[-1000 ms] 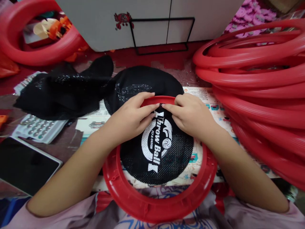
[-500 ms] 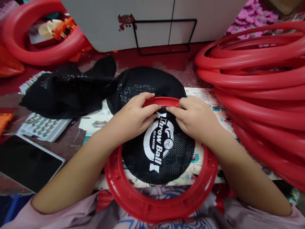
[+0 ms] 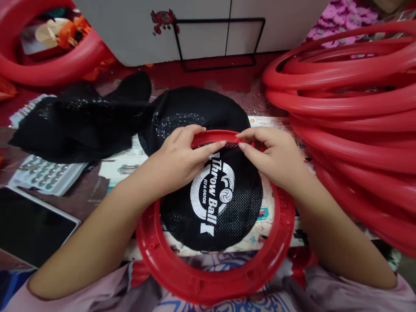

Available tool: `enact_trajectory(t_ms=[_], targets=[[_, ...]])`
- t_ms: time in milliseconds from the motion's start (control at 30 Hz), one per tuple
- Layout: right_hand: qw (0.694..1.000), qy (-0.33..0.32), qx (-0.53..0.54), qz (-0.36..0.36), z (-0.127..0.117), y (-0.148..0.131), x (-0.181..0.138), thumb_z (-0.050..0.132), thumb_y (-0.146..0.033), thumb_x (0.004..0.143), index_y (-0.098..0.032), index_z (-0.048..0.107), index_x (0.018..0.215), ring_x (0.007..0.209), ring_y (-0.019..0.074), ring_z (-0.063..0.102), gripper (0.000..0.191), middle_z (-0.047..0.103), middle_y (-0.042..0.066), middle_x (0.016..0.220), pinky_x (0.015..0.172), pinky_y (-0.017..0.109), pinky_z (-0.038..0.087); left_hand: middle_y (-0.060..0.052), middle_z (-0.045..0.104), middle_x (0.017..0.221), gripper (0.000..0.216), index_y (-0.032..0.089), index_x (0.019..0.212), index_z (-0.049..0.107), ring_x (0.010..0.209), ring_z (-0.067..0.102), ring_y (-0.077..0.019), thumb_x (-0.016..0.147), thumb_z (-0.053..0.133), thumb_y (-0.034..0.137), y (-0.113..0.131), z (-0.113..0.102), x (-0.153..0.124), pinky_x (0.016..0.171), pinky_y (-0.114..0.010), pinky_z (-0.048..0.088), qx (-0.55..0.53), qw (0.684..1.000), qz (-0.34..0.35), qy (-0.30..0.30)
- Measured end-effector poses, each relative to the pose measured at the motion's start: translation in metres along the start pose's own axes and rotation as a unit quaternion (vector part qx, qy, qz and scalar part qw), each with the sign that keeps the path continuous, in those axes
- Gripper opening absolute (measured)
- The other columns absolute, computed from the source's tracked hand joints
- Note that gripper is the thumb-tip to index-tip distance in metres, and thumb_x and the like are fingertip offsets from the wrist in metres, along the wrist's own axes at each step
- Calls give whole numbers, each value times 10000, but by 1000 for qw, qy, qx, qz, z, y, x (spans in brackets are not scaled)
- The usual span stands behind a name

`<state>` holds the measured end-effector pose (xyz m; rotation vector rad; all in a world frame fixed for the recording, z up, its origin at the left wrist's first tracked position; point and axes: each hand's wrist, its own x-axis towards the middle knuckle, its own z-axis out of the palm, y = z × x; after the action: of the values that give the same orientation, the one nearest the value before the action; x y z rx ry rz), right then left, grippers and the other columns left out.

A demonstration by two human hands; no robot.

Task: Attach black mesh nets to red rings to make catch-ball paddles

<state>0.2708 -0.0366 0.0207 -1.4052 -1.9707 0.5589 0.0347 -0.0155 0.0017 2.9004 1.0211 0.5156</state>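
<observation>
A red plastic ring (image 3: 214, 286) lies in front of me, its hollow ribbed side up and its near edge over my lap. Inside it rests a round black mesh cloth (image 3: 240, 208) printed "Throw Ball". At the far rim my left hand (image 3: 183, 151) grips the ring, thumb pressing along the mesh edge and fingers over the outside. Close by on the right, my right hand (image 3: 269, 149) holds the same rim, thumb and index fingertip at the mesh edge. The fingers' undersides are hidden.
More black mesh cloth (image 3: 198, 108) lies behind the ring and to the left. Red rings (image 3: 344, 104) are stacked high on the right. A white tray of round metal pieces (image 3: 48, 173) and a dark tablet-like panel (image 3: 32, 225) sit left. A white box (image 3: 201, 39) stands behind.
My right index finger has lifted and spread from the thumb at the rim. My left thumb has stretched further right along the mesh edge. The whole view has shifted slightly.
</observation>
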Motion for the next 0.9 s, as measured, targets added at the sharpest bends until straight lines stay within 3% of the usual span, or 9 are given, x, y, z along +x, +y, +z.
enact_trajectory(t_ms=[233, 433, 567, 767, 900], targets=[[990, 11, -91, -107, 11, 12, 2, 499, -100, 815, -182, 767, 895, 805, 193, 600, 291, 691, 64, 841, 784, 332, 468, -183, 453, 1271, 431, 280, 1345, 592, 1181, 507, -372, 937, 479, 199, 2, 2, 1, 960, -573, 487, 9, 1000, -15, -20], [984, 22, -118, -129, 13, 14, 1, 482, -126, 839, -155, 770, 911, 792, 199, 585, 299, 679, 80, 826, 772, 334, 465, -146, 445, 1287, 465, 322, 1362, 551, 1203, 492, -356, 919, 515, 189, 1, 7, -1, 945, -569, 491, 27, 999, -18, -13], [980, -18, -156, -126, 11, 12, 1, 461, -138, 873, -151, 759, 908, 811, 211, 561, 300, 665, 93, 834, 789, 357, 448, -133, 450, 1298, 486, 335, 1366, 538, 1197, 491, -334, 908, 514, 174, 4, 4, 0, 957, -554, 484, 33, 999, -31, -29], [949, -55, -269, -157, 9, 2, 0, 360, -163, 946, -152, 748, 883, 807, 231, 482, 393, 637, 121, 858, 728, 361, 395, -168, 474, 1291, 502, 295, 1359, 550, 1169, 507, -367, 886, 483, 140, 10, -1, 1, 906, -572, 500, 52, 996, -42, -53], [947, -60, -267, -170, 9, 1, 0, 349, -171, 959, -143, 749, 906, 816, 230, 480, 405, 645, 122, 873, 728, 356, 397, -175, 496, 1260, 489, 270, 1332, 567, 1126, 527, -355, 873, 474, 129, 13, -2, 3, 900, -559, 506, 56, 996, -54, -47]])
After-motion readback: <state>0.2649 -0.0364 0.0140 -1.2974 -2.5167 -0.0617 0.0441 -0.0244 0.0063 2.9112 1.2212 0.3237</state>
